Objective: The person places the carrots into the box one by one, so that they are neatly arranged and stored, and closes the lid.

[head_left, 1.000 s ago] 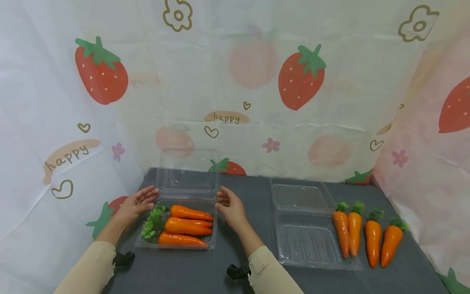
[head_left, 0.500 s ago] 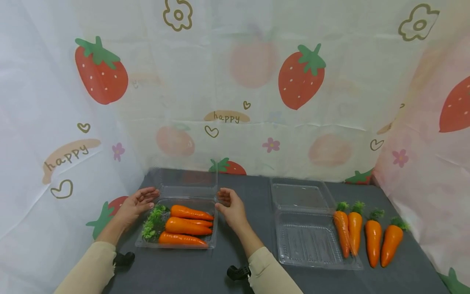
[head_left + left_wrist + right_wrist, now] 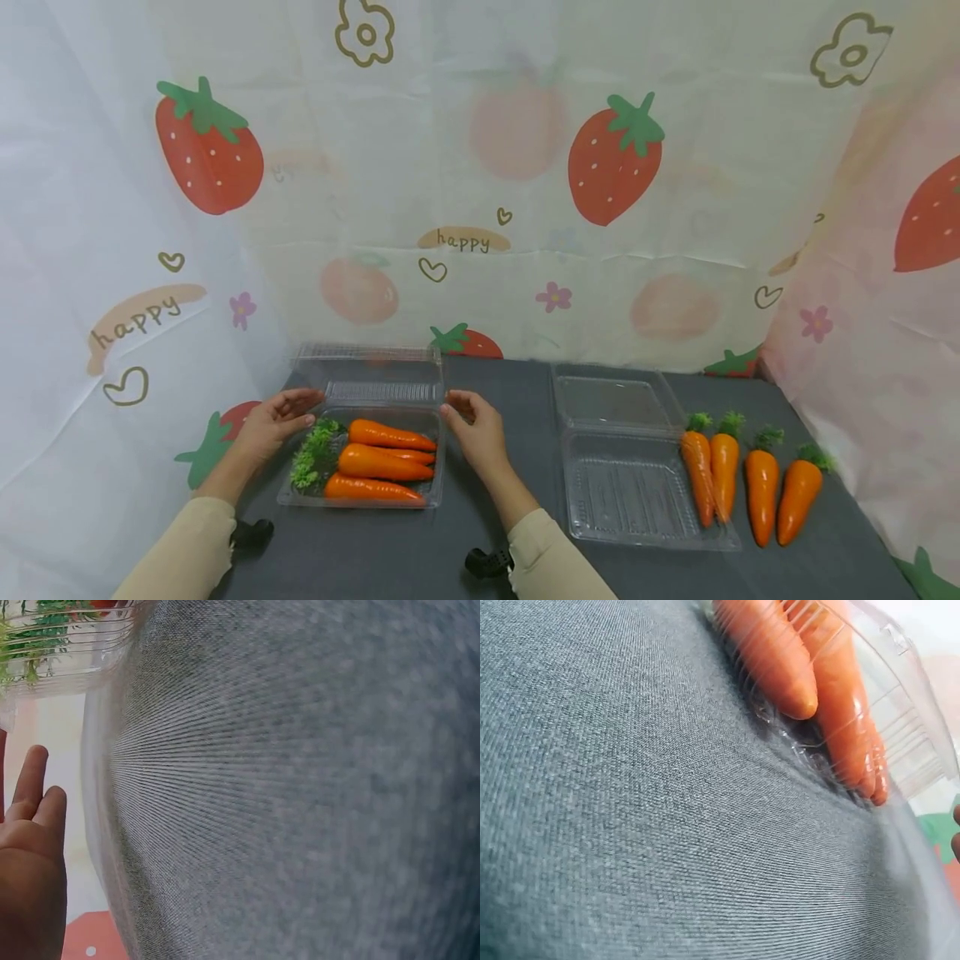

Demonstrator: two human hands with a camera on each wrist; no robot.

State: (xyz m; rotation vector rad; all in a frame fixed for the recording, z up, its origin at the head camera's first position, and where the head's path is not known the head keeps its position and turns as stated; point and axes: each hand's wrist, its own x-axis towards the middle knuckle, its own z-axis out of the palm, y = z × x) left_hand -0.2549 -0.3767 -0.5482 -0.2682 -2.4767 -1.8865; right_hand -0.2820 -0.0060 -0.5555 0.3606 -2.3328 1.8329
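A clear plastic clamshell box (image 3: 360,503) sits on the left of the table, its lid (image 3: 375,371) folded back behind it. Inside lie several orange carrots (image 3: 386,462), with their leafy green tops (image 3: 313,454) bunched at the left end. My left hand (image 3: 273,421) is at the box's back left corner, fingers loosely extended by the hinge. At the opposite back corner, my right hand (image 3: 477,429) has its fingers gently bent, fingertips right at the lid's edge. Carrot tips (image 3: 802,701) show through the ribbed box wall in the right wrist view.
To the right stands a second clear clamshell box (image 3: 626,483), lid open and nothing inside. Several carrots (image 3: 761,492) lie in a row at its right, two of them (image 3: 723,467) overlapping its right side. A strawberry-printed curtain (image 3: 525,167) borders the grey table (image 3: 390,558).
The left box's lid has tipped farther back and lower, away from me. Both hands have dipped slightly at the back corners; the carrots have stayed put.
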